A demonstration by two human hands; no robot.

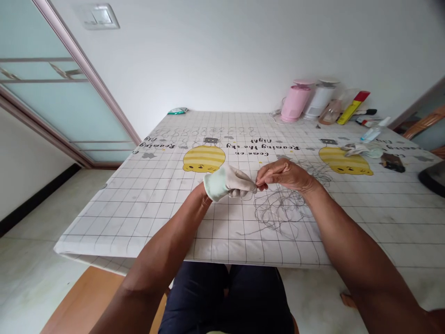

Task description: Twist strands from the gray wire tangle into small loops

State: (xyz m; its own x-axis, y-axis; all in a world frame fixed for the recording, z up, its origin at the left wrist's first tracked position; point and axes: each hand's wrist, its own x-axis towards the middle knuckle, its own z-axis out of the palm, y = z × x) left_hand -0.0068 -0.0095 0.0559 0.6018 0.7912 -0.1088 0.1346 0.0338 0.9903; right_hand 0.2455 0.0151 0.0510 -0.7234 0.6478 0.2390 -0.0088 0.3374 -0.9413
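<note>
My left hand (231, 183), in a pale green and white glove, is closed in a pinch above the middle of the table. Its fingertips meet those of my bare right hand (284, 175), which is pinched too. Between them they grip thin grey wire, though the exact spot is mostly covered by the fingers. A loose tangle of the same wire (280, 211) spreads on the cloth under and beside my right hand, with one end trailing to the left. Farther back lies a row of wire loops shaped like figure eights (222, 132).
A checked tablecloth (167, 218) with yellow bear prints covers the table. Along the back right stand a pink device (295, 103), a white device (319, 101), and a yellow box with a red end (352, 109). A second glove (363, 149) lies at right; a green packet (178, 111) sits at the back left.
</note>
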